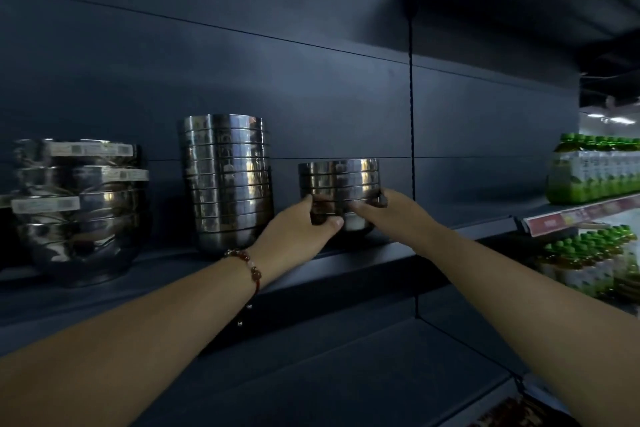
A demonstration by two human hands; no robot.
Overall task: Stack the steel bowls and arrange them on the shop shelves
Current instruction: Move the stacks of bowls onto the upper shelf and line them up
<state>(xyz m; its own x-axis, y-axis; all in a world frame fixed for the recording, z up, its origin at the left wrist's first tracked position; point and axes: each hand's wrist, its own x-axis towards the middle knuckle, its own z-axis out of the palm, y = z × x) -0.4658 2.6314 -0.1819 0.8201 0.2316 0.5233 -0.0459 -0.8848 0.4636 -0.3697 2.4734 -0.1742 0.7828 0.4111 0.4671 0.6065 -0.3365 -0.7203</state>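
Observation:
A short stack of steel bowls (338, 180) stands on the dark shelf (381, 255), right of centre. My left hand (300, 230) grips its lower left side, thumb across the front. My right hand (391, 215) holds its lower right side. A taller stack of steel bowls (227, 180) stands just to the left, apart from the short one. Further left is a wider stack of larger bowls (81, 211) with white labels on the rims.
A vertical shelf post (411, 114) runs just right of the short stack. Green-capped drink bottles (595, 170) fill the neighbouring shelves at the far right, above a red price rail (581, 218). A lower dark shelf (311, 374) lies beneath my arms.

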